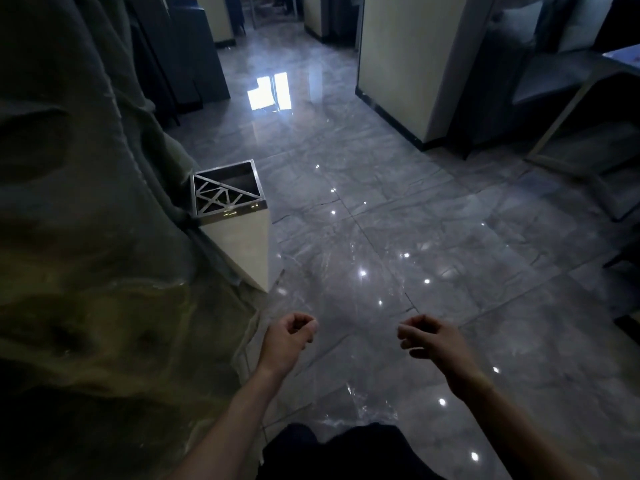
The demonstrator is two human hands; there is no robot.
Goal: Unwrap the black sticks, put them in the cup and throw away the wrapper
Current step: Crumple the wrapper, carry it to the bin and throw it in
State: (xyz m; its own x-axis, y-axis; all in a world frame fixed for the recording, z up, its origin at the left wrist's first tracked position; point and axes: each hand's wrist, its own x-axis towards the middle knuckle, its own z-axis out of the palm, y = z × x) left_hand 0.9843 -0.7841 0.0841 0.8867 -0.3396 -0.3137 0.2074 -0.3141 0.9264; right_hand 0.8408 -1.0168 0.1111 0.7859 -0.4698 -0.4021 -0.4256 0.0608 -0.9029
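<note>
I see no black sticks, cup or wrapper in the head view. My left hand (290, 336) hangs low in the middle, curled into a loose fist with nothing visible in it. My right hand (427, 337) is level with it, a little to the right, fingers bent but apart and holding nothing. Both hands hover over the glossy floor. A square waste bin (239, 244) with a metal cut-out top stands ahead and to the left of my left hand, its triangular opening facing up.
A rough rock-like wall (86, 237) fills the left side, right against the bin. Grey polished tiles (381, 202) stretch ahead. A cream pillar (398, 64) and a table with a bench (571, 91) stand at the right. My dark trouser legs (339, 452) show at the bottom.
</note>
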